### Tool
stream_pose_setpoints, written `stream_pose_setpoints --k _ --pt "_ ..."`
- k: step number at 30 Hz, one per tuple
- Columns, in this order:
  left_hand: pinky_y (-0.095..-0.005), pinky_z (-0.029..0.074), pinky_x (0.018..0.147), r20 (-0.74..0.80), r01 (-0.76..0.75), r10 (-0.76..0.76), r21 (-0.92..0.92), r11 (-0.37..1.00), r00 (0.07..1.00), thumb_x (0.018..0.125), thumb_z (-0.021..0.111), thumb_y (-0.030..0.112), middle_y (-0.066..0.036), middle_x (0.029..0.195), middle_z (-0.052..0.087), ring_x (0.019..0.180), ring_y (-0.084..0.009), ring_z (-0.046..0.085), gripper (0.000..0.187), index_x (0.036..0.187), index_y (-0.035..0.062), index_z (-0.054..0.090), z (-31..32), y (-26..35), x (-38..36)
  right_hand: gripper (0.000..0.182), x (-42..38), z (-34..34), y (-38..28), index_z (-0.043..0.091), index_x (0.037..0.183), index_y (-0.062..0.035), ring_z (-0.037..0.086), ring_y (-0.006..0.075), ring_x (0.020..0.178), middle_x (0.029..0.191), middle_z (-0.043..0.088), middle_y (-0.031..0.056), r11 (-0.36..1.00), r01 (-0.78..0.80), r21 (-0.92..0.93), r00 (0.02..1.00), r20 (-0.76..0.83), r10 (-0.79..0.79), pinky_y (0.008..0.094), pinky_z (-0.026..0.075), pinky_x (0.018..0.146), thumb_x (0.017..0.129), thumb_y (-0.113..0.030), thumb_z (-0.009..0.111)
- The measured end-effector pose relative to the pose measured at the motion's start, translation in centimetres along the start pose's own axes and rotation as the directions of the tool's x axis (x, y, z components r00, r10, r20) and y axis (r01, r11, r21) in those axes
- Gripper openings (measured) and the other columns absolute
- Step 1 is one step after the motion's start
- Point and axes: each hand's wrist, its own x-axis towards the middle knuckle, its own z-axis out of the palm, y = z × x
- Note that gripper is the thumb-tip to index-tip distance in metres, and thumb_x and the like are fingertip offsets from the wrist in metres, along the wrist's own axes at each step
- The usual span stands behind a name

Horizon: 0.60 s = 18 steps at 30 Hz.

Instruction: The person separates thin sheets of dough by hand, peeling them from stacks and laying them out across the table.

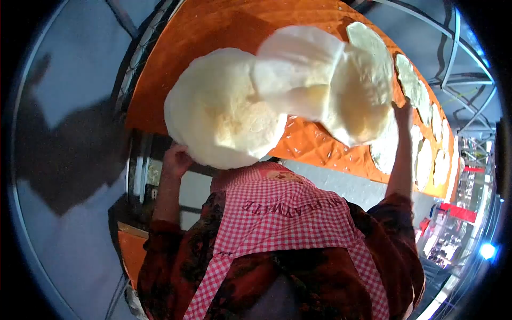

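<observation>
Large, thin, pale round sheets like flatbread or dough fill the middle of the head view. My left hand [177,161] is closed at the lower left edge of the biggest round sheet [213,106]. At the right, my right hand [404,113] is closed at the edge of a wrinkled sheet [360,96]; what its fingers pinch is partly hidden. Between these two lies a blurred, folded sheet [298,64], overlapping both. Orange cloth [314,144] covers the surface under them.
More flat pale sheets [408,77] lie along the right part of the orange cloth. Metal frame bars [453,48] stand at the upper right. A grey surface [69,186] with a dark shadow is at the left. I wear a pink checked apron [288,224].
</observation>
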Motion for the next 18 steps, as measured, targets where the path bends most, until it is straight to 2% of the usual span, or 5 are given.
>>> stream_pose_setpoints --k 3,9,12,16,18 --pt "-0.0438 0.045 0.094 -0.223 -0.071 0.088 0.081 0.994 0.971 0.076 0.06 0.008 -0.009 0.12 0.054 0.112 -0.0274 0.053 0.053 0.126 0.0033 0.045 3.3 -0.8 -0.1 0.052 -6.9 2.3 -19.5 0.048 0.123 -0.0008 0.056 0.0244 0.105 0.116 0.057 0.0123 0.823 -0.01 0.568 0.955 0.249 -0.161 0.034 0.046 0.087 0.082 -0.029 0.065" --pt "-0.0447 0.041 0.097 -0.274 -0.098 0.119 0.089 0.991 0.954 0.077 0.059 0.013 -0.01 0.121 0.051 0.113 -0.0279 0.05 0.053 0.127 0.0034 0.044 4.8 -1.8 1.2 0.048 -17.5 6.6 -40.4 0.054 0.117 -0.0071 0.054 0.0334 0.109 0.118 0.057 0.0145 0.653 0.312 0.69 0.698 0.299 -0.651 0.0433 0.045 0.09 0.074 -0.024 0.069" --pt "-0.0448 0.04 0.098 -0.348 -0.063 0.105 0.13 0.989 0.932 0.079 0.058 0.014 -0.011 0.122 0.051 0.114 -0.0288 0.049 0.051 0.127 0.0018 0.044 5.3 -2.1 0.7 0.055 -14.1 8.1 -40.0 0.045 0.127 -0.0095 0.029 0.038 0.13 0.14 0.032 0.0165 0.838 0.528 0.136 0.799 0.255 -0.544 0.0572 0.035 0.096 0.074 -0.015 0.061" --pt "-0.0445 0.04 0.098 -0.24 -0.062 0.076 0.064 0.996 0.968 0.081 0.055 0.016 -0.011 0.124 0.05 0.115 -0.0287 0.048 0.05 0.127 0.0017 0.044 2.1 -2.9 1.7 0.041 -11.8 10.1 -36.1 0.051 0.121 -0.0104 0.044 0.0371 0.118 0.131 0.043 0.0173 0.707 0.67 -0.226 0.737 0.081 -0.671 0.0566 0.039 0.089 0.08 -0.013 0.051" --pt "-0.0445 0.04 0.098 -0.304 -0.08 0.118 0.134 0.988 0.945 0.081 0.055 0.017 -0.011 0.124 0.05 0.115 -0.0286 0.048 0.049 0.127 0.0017 0.045 4.2 -2.7 1.0 0.031 -7.7 7.6 -35.0 0.058 0.11 -0.0094 0.053 0.036 0.106 0.12 0.053 0.0173 0.897 0.43 -0.104 0.852 0.374 -0.366 0.0517 0.044 0.085 0.08 -0.012 0.05"
